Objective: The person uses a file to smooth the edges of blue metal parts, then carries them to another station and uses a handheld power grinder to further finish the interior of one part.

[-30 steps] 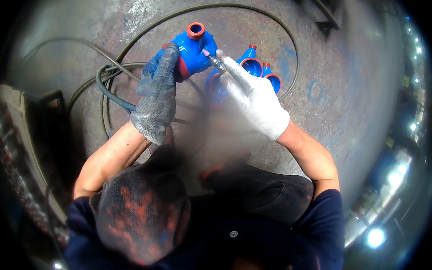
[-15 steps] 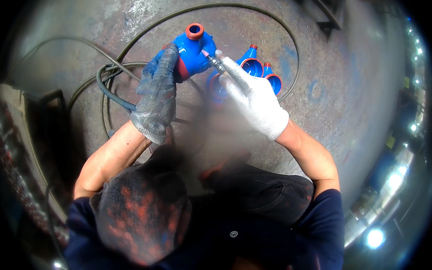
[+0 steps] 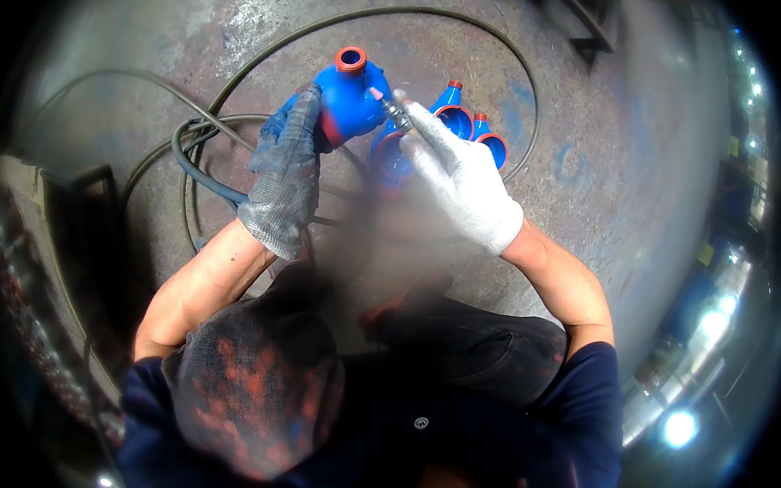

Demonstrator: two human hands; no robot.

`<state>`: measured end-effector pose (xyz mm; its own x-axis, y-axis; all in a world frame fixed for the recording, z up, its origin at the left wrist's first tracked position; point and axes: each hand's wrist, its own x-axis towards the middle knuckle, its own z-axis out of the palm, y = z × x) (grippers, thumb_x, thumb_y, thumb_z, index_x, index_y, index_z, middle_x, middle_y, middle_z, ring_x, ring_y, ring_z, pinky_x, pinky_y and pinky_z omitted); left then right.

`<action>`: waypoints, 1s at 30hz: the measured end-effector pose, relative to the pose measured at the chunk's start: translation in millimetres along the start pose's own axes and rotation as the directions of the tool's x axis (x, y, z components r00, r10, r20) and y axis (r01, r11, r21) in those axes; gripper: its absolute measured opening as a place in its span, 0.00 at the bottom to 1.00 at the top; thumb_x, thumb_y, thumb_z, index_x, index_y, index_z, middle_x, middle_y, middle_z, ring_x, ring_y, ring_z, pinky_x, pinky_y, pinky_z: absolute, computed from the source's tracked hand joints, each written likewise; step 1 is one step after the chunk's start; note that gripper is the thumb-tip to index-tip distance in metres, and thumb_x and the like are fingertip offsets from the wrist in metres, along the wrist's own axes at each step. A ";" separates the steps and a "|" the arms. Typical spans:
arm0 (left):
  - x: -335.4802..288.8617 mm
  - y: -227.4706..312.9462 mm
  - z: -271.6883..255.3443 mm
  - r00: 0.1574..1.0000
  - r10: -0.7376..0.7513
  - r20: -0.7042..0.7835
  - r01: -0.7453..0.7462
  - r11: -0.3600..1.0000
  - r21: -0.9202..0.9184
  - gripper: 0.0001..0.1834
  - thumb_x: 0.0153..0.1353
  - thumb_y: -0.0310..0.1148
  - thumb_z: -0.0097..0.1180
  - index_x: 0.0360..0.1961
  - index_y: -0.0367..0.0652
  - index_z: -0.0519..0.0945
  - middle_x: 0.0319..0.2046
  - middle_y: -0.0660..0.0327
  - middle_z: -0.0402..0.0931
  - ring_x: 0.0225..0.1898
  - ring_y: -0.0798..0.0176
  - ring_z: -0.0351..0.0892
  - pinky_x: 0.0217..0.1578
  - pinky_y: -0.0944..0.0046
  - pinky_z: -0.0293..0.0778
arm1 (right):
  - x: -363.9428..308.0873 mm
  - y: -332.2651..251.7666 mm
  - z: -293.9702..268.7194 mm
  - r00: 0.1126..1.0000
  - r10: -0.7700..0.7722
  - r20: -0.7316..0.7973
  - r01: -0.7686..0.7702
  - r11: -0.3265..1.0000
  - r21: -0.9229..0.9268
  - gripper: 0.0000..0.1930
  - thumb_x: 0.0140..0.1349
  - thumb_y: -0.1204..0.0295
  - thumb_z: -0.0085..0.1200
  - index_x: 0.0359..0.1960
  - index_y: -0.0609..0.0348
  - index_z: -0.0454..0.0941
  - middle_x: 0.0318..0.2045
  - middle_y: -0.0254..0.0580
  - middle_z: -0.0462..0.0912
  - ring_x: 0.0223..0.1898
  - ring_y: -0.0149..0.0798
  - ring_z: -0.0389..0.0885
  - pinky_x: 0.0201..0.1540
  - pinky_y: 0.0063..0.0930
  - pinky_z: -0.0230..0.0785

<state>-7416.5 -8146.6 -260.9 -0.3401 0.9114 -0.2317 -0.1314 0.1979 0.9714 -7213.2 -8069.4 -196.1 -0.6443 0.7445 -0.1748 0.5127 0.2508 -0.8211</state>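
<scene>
The person in front of me sits low over a grey, stained floor [image 3: 581,216] with both hands raised above it. The left hand [image 3: 286,167], in a grey knitted glove marked with blue, is closed around the left side of a rounded blue fitting with a red ringed neck [image 3: 351,105]. The fitting is up off the floor, its open neck pointing upward and away from the person, a red band showing low down beside the glove.

The right hand [image 3: 466,182], in a white knitted glove, pinches a slim silver metal tool with a pink tip [image 3: 397,115], its fingers stretched out along it. The tip is right at the fitting's right side; the body is blurred there, so I can't swear whether they touch.

Just beyond the right hand, two smaller-looking blue fittings with red rims [image 3: 451,95] stand on the floor side by side, their wide mouths open toward the person. Another blue piece [image 3: 392,158] is partly covered by that hand. A long dark hose [image 3: 537,107] loops over the floor around them all, and a thicker grey-blue hose [image 3: 210,183] curves in beside the left wrist.

Orange-red patches cover one knee of the dark trousers [image 3: 248,394].
</scene>
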 end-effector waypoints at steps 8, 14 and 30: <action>1.4 -7.1 -7.8 0.996 0.069 0.065 -0.077 0.986 0.144 0.28 0.60 0.22 0.59 0.62 0.36 0.70 0.52 0.44 0.77 0.51 0.40 0.79 0.53 0.50 0.76 | -2.4 6.3 7.7 0.996 -0.078 -0.041 0.076 0.997 -0.031 0.25 0.69 0.70 0.52 0.68 0.51 0.68 0.37 0.56 0.85 0.28 0.53 0.84 0.34 0.35 0.75; 2.5 -1.9 -4.2 0.998 0.044 0.039 -0.048 0.994 0.096 0.27 0.60 0.22 0.59 0.62 0.36 0.71 0.52 0.43 0.77 0.52 0.41 0.79 0.52 0.50 0.76 | -2.2 7.8 8.6 0.998 -0.043 -0.034 0.042 0.999 -0.018 0.25 0.69 0.70 0.52 0.68 0.51 0.69 0.35 0.57 0.85 0.27 0.53 0.83 0.34 0.35 0.74; 1.2 8.1 -3.6 0.996 0.069 0.055 -0.080 0.969 0.233 0.26 0.61 0.23 0.60 0.61 0.37 0.71 0.51 0.44 0.78 0.51 0.41 0.80 0.52 0.50 0.76 | -1.2 8.2 10.8 0.993 -0.102 -0.067 0.097 0.993 -0.074 0.26 0.68 0.70 0.53 0.68 0.50 0.67 0.31 0.54 0.84 0.23 0.51 0.81 0.31 0.34 0.74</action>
<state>-7421.3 -8145.3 -253.5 -0.2964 0.9415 -0.1606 0.1167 0.2026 0.9723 -7214.4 -8074.8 -208.5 -0.6539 0.7546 -0.0537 0.4883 0.3667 -0.7919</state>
